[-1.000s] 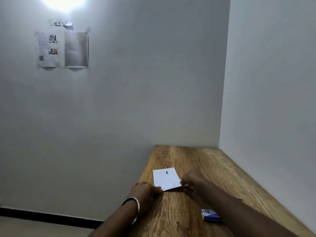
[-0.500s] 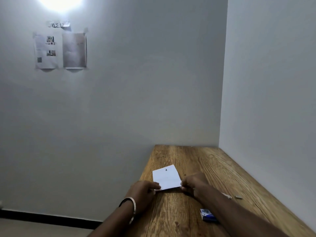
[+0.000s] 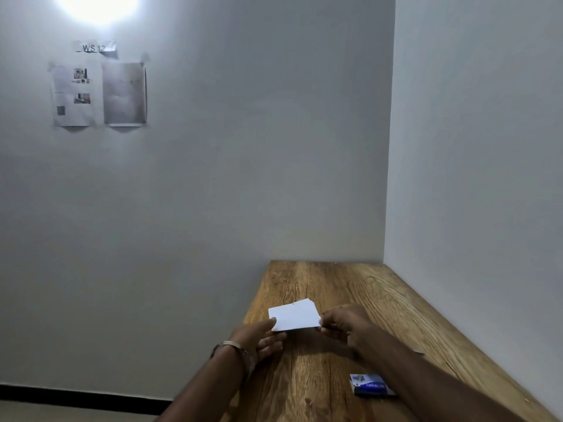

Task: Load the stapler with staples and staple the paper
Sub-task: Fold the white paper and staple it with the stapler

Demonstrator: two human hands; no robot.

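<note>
**Fingers Pinch Folded Paper at Both Ends, Stapler Out of View**

Fingertips (image 3: 323,323) of the right hand (image 3: 345,322) close narrowly on the right edge of the small white paper (image 3: 295,315), while the left hand (image 3: 259,338) pinches its near-left corner between thumb and fingers. The paper, seemingly several layers thick, is held just above the wooden table (image 3: 350,287), tilted slightly, its far corners fanned a little apart. A tiny dark mark sits at its far edge; whether that is a staple cannot be told. No stapler shows anywhere in view.

By the look of it, the step in hand is squaring and checking the sheets. Doing it well means keeping both pinches near the edges, tapping the layers flush, and leaving one corner free for the stapler's mouth.

Near the right forearm lies a small blue box (image 3: 370,385), apparently the staple packet, flat on the table; its contents cannot be seen. A small pale sliver (image 3: 419,351), possibly a strip of staples, rests just beyond the right forearm.
</note>
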